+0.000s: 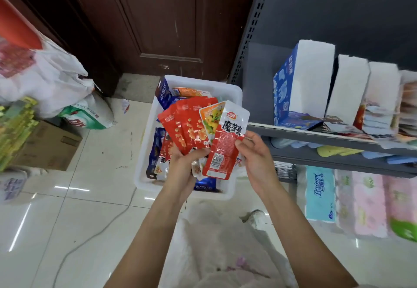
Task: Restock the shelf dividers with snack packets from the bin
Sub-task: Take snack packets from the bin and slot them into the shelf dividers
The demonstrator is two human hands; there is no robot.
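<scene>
1. The right hand (255, 159) had its thumb and fingertips pinched on the edge of a white-and-red packet (225, 143), held just above the white bin (234, 93).
2. The left hand (185, 163) had its fingers curled round the lower ends of a fan of red packets (187, 127), also above the bin; an orange-and-green packet (211, 118) sat between the fan and the white-and-red one.
3. More snack packets (162, 93) lay loose inside the bin, below both hands.
4. To the right of the bin stood the grey shelf (316, 133), with white cardboard dividers (347, 84) on it; further packets showed in the slots farther right, though blurred.
5. The step in hand looked like sorting: packets gathered from the bin were being grouped by kind before shelving.
6. The next move would likely call for squaring up the fan, carrying it rightward from the bin to the shelf, and slipping each kind upright into its own matching divider.
</scene>
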